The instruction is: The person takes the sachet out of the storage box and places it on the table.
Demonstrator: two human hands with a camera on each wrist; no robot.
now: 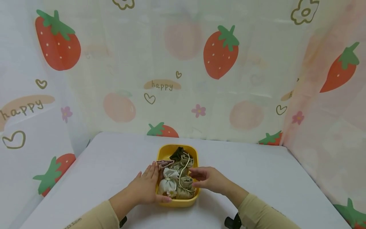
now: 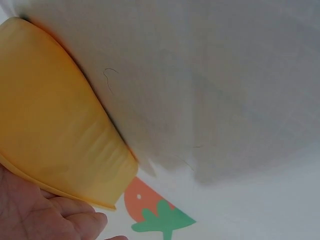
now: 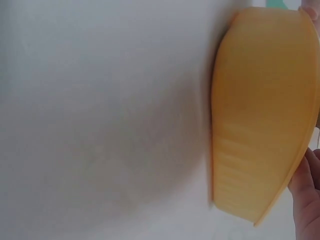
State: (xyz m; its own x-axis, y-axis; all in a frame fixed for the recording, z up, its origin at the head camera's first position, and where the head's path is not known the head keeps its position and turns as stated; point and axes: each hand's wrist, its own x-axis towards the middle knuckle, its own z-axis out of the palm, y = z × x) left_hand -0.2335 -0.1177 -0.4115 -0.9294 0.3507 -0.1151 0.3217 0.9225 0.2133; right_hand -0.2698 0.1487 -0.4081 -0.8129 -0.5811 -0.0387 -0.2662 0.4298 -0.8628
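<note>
A yellow open-topped box (image 1: 178, 204) stands on the table, packed with several small drawstring pouches. Nearest me inside it are a white pouch (image 1: 167, 183) with a small flower and an olive-beige pouch (image 1: 184, 192). Farther back lie a dark pouch (image 1: 176, 153) and a folded mauve cloth piece (image 1: 164, 163). My left hand (image 1: 144, 187) lies along the box's left rim, fingers straight, thumb at the near edge. Over the right rim, my right hand (image 1: 210, 181) reaches with loosely bent fingers beside the olive-beige pouches, thumb apart from the other fingers.
The white-covered table (image 1: 246, 165) extends around the box on every side. Curtains with printed strawberries (image 1: 220, 52) close off the back and sides. Black wrist-camera mounts (image 1: 233, 221) show below the forearms. Light cords trail over the pouches.
</note>
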